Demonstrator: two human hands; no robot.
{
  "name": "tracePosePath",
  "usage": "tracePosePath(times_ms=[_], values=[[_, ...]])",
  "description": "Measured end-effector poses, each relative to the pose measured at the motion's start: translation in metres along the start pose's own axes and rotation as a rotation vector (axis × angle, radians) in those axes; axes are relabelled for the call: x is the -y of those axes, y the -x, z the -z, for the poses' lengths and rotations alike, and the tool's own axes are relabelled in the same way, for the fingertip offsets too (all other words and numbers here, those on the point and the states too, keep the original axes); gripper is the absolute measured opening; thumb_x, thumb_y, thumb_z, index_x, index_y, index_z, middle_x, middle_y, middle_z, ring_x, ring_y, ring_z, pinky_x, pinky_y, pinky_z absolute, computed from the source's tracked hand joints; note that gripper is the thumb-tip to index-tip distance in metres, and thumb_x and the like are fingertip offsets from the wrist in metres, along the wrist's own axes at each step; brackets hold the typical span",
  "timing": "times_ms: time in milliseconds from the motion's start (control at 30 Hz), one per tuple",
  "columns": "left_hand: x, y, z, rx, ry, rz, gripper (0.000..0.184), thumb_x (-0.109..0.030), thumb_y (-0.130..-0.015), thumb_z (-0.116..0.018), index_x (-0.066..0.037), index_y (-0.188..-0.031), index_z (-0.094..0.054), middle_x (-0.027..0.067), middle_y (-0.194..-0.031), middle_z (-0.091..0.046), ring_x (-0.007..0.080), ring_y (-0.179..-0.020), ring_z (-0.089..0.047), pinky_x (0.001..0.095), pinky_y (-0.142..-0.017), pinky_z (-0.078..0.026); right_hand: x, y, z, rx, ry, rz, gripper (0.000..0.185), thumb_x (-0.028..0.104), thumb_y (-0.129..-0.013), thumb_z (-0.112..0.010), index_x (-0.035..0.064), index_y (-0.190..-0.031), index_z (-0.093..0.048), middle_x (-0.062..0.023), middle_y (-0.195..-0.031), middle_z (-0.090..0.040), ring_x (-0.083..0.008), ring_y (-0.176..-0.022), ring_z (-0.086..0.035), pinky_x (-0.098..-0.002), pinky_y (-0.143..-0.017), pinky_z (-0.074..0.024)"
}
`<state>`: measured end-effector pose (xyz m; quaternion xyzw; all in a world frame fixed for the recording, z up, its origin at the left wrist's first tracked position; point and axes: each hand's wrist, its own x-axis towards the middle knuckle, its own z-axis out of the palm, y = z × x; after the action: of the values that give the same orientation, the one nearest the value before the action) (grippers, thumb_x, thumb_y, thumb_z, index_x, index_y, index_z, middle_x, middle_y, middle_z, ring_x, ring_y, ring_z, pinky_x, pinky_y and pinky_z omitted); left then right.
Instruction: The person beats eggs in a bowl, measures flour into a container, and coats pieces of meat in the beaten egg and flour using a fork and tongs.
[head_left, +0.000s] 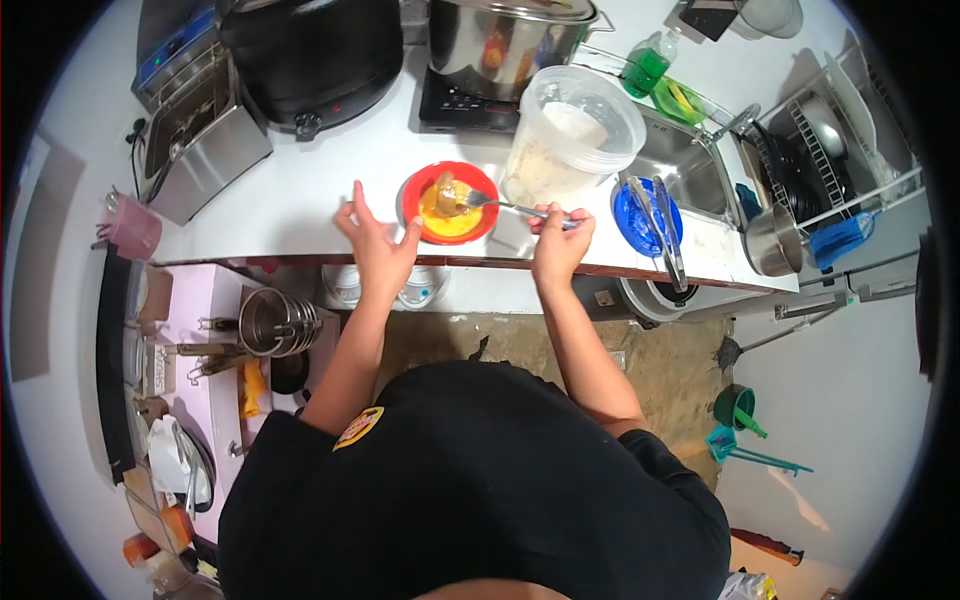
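Observation:
A red bowl (410,190) on the white counter holds yellow liquid that looks like beaten egg, with a brownish piece (447,196) in it. My right hand (560,240) is closed round the handle of a fork (515,207), whose tines are at the brownish piece. To the left of the bowl, my left hand (380,240) has its fingers spread and holds nothing; its thumb is close to the rim. Behind my right hand stands a clear plastic tub (575,125) with white powder inside.
A blue plate (632,222) with metal tongs (668,235) lies right of my right hand, near the counter's front edge. Behind are a black cooker (310,60), a steel pot (505,45) and a sink (680,165). A steel fryer (205,150) stands at left.

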<state>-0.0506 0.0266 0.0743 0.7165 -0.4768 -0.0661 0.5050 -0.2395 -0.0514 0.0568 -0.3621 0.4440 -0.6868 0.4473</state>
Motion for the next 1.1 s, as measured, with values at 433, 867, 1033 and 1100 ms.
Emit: tracePosePath(times_ms=[433, 867, 1033, 1100], values=[[-0.147, -0.081, -0.117, 0.567, 0.995, 0.752, 0.034, -0.012, -0.065, -0.066, 0.003, -0.093, -0.053, 0.009, -0.088, -0.046, 0.0186, -0.066, -0.047, 0.0373, -0.06, -0.054, -0.043, -0.007, 0.01, 0.032, -0.002, -0.033, 0.023, 0.003, -0.086, -0.049, 0.0074, -0.091, -0.027, -0.0164, -0.077, -0.058, -0.0157, -0.052, -0.055, -0.0233, -0.047, -0.0454], [-0.119, -0.047, 0.152, 0.314, 1.171, 0.174, 0.016, -0.012, -0.077, -0.048, -0.002, -0.086, -0.055, 0.0107, -0.09, -0.059, 0.0228, -0.081, -0.059, 0.0398, -0.072, -0.05, -0.042, -0.023, 0.013, 0.144, -0.066, -0.121, 0.02, 0.001, -0.086, -0.047, 0.0066, -0.091, -0.027, -0.0178, -0.079, -0.057, -0.0147, -0.052, -0.054, -0.0235, -0.049, -0.0458], [-0.073, 0.075, 0.22, -0.142, 1.109, 0.447, 0.043, -0.009, -0.071, -0.05, 0.004, -0.112, -0.048, 0.0199, -0.112, -0.052, 0.0306, -0.102, -0.053, 0.045, -0.086, -0.045, -0.038, -0.036, 0.012, 0.19, -0.051, -0.14, 0.02, 0.001, -0.086, -0.046, 0.0065, -0.091, -0.027, -0.0179, -0.078, -0.057, -0.0152, -0.05, -0.054, -0.0234, -0.048, -0.0446], [-0.061, 0.116, 0.207, -0.268, 0.957, 0.692, 0.053, -0.012, -0.069, -0.052, 0.003, -0.119, -0.043, 0.0172, -0.116, -0.05, 0.029, -0.105, -0.051, 0.0436, -0.086, -0.046, -0.039, -0.041, 0.01, 0.198, -0.045, -0.15, 0.02, 0.001, -0.086, -0.046, 0.0064, -0.091, -0.027, -0.018, -0.078, -0.057, -0.0154, -0.05, -0.054, -0.0236, -0.048, -0.0447]])
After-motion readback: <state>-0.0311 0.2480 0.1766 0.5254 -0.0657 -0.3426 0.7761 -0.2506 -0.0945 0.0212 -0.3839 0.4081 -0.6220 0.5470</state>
